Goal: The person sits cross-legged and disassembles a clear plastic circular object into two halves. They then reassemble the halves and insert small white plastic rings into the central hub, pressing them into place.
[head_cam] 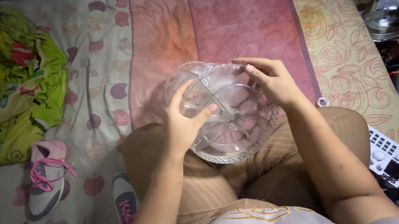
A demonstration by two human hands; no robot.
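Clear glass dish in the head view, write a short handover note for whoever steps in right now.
Left hand: grips the near-left side of the clear divided dish, thumb inside a compartment.
Right hand: fingertips pinch the far rim.
The dish is held tilted above the person's lap, over the patterned bedsheet; its compartments look empty.
Nearby: pink-laced sneakers on the left, a green cloth at far left, a white button panel on the right.
Done: dish lifted in both hands. Left: it has not been set down anywhere.
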